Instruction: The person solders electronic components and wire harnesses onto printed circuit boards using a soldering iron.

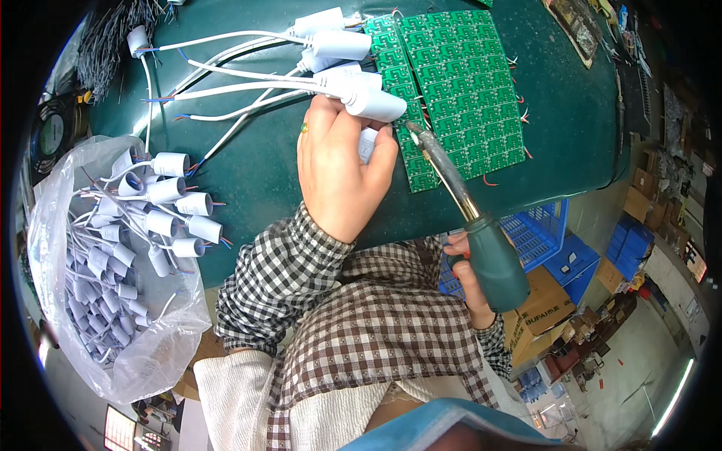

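Observation:
My left hand (338,161) is closed around a white cylindrical lamp socket (367,145), part of which shows between thumb and forefinger. Just above its knuckles lies another white socket (376,104) with a white cable, in a row of similar ones. From below, my right hand (468,282) grips the green handle of a soldering iron (451,177), mostly behind that handle. The iron's tip points up and left, close to the edge of a green circuit board panel (466,90) and near my left fingertips. Whether the tip touches anything cannot be made out.
A clear plastic bag (169,316) full of white sockets hangs at the table's left edge. Dark wires (113,52) lie bunched at the far left. Blue crates (541,225) and a cardboard box (545,304) stand below the table's right side. The table (564,150) is dark green.

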`<state>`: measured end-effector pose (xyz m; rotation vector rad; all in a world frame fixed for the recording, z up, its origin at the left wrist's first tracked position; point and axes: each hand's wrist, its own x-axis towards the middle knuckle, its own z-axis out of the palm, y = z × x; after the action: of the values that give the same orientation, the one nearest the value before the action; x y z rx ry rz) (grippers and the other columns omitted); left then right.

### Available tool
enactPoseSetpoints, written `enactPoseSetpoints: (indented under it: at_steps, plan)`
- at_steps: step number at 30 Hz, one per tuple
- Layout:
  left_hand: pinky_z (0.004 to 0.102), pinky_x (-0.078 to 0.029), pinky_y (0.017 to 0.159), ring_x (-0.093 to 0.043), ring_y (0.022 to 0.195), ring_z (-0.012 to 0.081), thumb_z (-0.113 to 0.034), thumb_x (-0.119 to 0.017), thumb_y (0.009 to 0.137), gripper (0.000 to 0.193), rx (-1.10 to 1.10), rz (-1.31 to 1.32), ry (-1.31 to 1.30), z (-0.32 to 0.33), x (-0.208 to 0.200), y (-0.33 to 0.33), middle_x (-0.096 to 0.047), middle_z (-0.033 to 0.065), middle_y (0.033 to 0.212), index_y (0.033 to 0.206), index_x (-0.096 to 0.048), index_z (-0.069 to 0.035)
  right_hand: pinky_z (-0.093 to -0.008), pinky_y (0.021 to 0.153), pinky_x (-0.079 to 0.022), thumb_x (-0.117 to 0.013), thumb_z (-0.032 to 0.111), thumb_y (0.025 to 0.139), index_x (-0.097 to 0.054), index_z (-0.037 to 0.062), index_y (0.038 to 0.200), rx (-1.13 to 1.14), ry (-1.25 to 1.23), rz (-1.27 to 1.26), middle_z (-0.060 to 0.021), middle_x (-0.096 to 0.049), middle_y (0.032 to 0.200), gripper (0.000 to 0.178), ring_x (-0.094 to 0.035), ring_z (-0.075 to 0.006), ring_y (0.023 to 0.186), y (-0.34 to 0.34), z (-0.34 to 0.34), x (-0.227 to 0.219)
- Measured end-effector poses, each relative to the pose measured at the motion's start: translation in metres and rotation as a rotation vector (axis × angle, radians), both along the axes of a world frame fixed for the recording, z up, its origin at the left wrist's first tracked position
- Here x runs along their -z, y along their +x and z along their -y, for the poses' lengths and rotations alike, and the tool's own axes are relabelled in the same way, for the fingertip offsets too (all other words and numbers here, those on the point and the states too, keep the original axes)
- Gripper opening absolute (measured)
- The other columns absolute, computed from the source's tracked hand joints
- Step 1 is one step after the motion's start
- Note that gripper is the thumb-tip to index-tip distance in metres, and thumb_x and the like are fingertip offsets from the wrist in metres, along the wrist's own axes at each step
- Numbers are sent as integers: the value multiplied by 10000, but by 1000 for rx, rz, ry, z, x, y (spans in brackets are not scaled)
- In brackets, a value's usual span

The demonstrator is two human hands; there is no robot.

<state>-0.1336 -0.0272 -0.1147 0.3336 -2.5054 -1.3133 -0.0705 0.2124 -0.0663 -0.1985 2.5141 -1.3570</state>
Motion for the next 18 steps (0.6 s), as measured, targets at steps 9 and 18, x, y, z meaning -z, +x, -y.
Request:
enactPoseSetpoints:
  at_steps: [9, 18]
  plan:
    - [452, -499, 802, -619, 971, 352, -54, -720, 770, 245, 0, 0, -22, 0, -1, 0, -611, 146, 1087, 1014, -700, -41, -350, 843, -566, -827, 350, 840, -596, -71, 1280, 65, -88, 65, -86, -763, 919, 652, -746, -210, 865, 2, 3, 1]
    - [451, -503, 790, -626, 944, 337, -53, -721, 773, 251, 6, 6, -25, 0, -4, -1, -611, 138, 1074, 1023, -699, -43, -346, 842, -565, -823, 313, 853, -589, -77, 1284, 54, -92, 46, -85, -763, 916, 627, -748, -197, 858, 4, 0, 4]
